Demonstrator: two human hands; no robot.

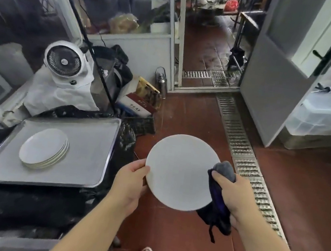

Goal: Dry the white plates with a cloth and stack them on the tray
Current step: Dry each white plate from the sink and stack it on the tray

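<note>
Round white plate [179,170], plain, smooth matte face, held flat in the air over the red tiled floor [299,197], right of the tray. Left hand [131,182] grips its left rim, thumb on top, fingers curled under. Right hand [233,196] clutches a bunched dark grey-and-black cloth [219,199] against the plate's right edge. Stack of white plates [44,148] sits on the rectangular metal tray [89,146], left side.
</note>
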